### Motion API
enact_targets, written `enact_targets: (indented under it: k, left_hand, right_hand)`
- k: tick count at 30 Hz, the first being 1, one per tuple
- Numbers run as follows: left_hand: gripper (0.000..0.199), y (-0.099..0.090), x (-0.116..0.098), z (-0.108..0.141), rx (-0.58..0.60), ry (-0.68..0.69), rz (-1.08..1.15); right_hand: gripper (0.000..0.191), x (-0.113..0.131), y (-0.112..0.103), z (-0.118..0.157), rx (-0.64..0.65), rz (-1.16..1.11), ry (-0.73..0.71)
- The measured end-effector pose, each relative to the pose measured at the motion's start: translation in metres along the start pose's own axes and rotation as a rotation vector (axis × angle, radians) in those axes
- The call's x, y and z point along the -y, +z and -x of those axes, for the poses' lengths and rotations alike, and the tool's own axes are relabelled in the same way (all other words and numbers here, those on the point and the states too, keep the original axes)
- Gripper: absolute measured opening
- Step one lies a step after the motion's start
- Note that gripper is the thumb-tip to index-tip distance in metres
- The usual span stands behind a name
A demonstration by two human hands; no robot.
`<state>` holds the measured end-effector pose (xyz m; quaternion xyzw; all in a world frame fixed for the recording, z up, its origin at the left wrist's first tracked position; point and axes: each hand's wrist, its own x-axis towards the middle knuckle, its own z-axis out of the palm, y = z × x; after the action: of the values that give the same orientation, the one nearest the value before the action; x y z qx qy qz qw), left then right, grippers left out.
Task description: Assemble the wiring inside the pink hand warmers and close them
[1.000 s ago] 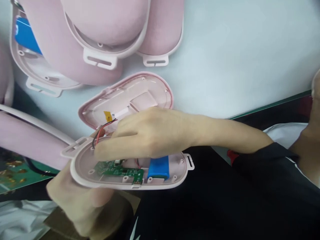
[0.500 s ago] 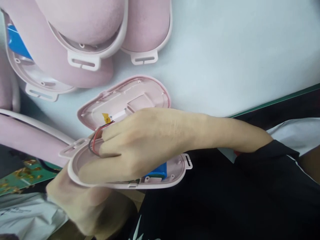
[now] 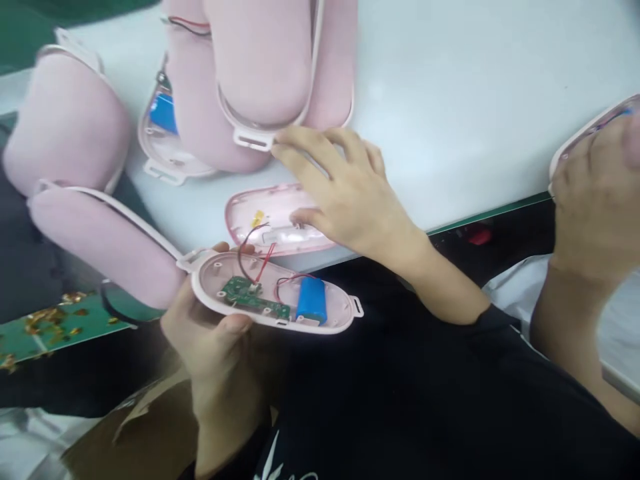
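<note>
My left hand (image 3: 210, 337) grips a pale pink plastic shell (image 3: 343, 319) by its left end, thumb on the near rim, its inside facing up. A green circuit board (image 3: 243, 293) and a blue battery (image 3: 311, 300) sit in it. Thin red and black wires rise from the board. My right hand (image 3: 350, 183) is open, fingers spread, above a second shell half (image 3: 240, 217) lying on the table, which it partly hides. Its fingertips are at the tab of a stacked pink housing (image 3: 265, 67); I cannot tell whether they touch it.
More pink housings (image 3: 70, 120) are at the left, one with a blue battery (image 3: 163, 113) showing. Another long pink housing (image 3: 107, 243) lies beside my left hand. At the right, another person's hand (image 3: 595, 187) is at an open shell (image 3: 565, 147). Small gold-coloured bits (image 3: 53, 320) lie on green.
My right hand has come out of the held shell and moved up and right toward the stacked housings, its fingers spreading. The board and battery now show. Another person's hand has come into view.
</note>
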<state>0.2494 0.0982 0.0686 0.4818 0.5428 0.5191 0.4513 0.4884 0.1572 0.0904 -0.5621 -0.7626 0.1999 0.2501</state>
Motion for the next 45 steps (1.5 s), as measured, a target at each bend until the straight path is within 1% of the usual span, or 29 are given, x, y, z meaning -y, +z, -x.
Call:
enact_targets:
  k: [2, 4, 7, 9, 10, 12, 14, 16, 18, 23, 25, 26, 28, 31, 33, 34, 36, 38, 41, 43, 45]
  left_hand:
    - [0.083, 0.005, 0.002, 0.002, 0.018, -0.005, 0.072]
    - [0.083, 0.009, 0.004, 0.006, 0.021, -0.010, 0.130]
    - [0.083, 0.014, 0.012, 0.011, 0.015, -0.032, 0.232]
    - [0.085, 0.017, 0.019, 0.014, -0.011, -0.030, 0.287]
    - [0.086, 0.018, 0.022, 0.016, -0.033, -0.017, 0.310]
    - [0.089, 0.021, 0.025, 0.019, -0.077, 0.023, 0.345]
    - [0.088, 0.023, 0.026, 0.021, -0.093, 0.061, 0.361]
    - [0.088, 0.024, 0.027, 0.020, -0.079, 0.089, 0.367]
    - [0.088, 0.024, 0.028, 0.019, -0.044, 0.097, 0.376]
    - [0.088, 0.018, 0.033, 0.019, 0.062, 0.059, 0.433]
    - [0.087, 0.016, 0.034, 0.019, 0.083, 0.032, 0.448]
    - [0.085, 0.015, 0.034, 0.019, 0.094, 0.023, 0.448]
    - [0.082, 0.015, 0.033, 0.020, 0.123, 0.024, 0.422]
    - [0.083, 0.016, 0.027, 0.023, 0.191, 0.030, 0.345]
    - [0.086, 0.018, 0.022, 0.026, 0.240, 0.008, 0.310]
    - [0.086, 0.018, 0.020, 0.027, 0.251, -0.001, 0.306]
    - [0.085, 0.018, 0.018, 0.028, 0.238, 0.001, 0.312]
    - [0.085, 0.018, 0.019, 0.028, 0.205, 0.017, 0.316]
    - [0.086, 0.017, 0.021, 0.028, 0.183, 0.023, 0.293]
    - [0.086, 0.016, 0.022, 0.027, 0.182, 0.027, 0.290]
    - [0.085, 0.016, 0.020, 0.026, 0.194, 0.043, 0.287]
  right_hand:
    - [0.065, -0.005, 0.011, 0.009, -0.056, 0.050, 0.036]
    - [0.068, -0.010, 0.021, 0.016, -0.073, 0.051, 0.029]
    - [0.061, -0.014, 0.028, 0.027, -0.063, 0.058, 0.064]
    - [0.052, -0.012, 0.027, 0.035, -0.069, -0.026, 0.049]
    - [0.046, -0.009, 0.025, 0.040, -0.101, -0.105, 0.010]
    - [0.031, -0.001, 0.019, 0.049, -0.218, -0.271, -0.119]
    - [0.020, 0.008, 0.014, 0.057, -0.337, -0.346, -0.244]
    - [0.023, 0.014, 0.012, 0.063, -0.382, -0.329, -0.323]
    - [0.029, 0.016, 0.014, 0.067, -0.382, -0.282, -0.368]
    - [0.031, 0.011, 0.022, 0.068, -0.398, -0.146, -0.492]
    - [0.034, 0.012, 0.020, 0.068, -0.375, -0.109, -0.501]
    - [0.036, 0.013, 0.018, 0.069, -0.339, -0.074, -0.482]
    - [0.043, 0.021, 0.012, 0.069, -0.210, 0.044, -0.399]
    - [0.052, 0.041, 0.002, 0.068, 0.032, 0.270, -0.235]
    - [0.054, 0.054, -0.001, 0.063, 0.139, 0.378, -0.201]
    - [0.053, 0.058, -0.002, 0.059, 0.168, 0.408, -0.210]
    - [0.042, 0.061, -0.002, 0.052, 0.189, 0.409, -0.277]
    - [0.031, 0.056, -0.001, 0.048, 0.186, 0.347, -0.368]
    - [0.032, 0.043, 0.000, 0.047, 0.149, 0.194, -0.486]
    - [0.032, 0.036, 0.001, 0.049, 0.110, 0.100, -0.513]
    - [0.039, 0.035, 0.002, 0.052, 0.060, 0.085, -0.498]
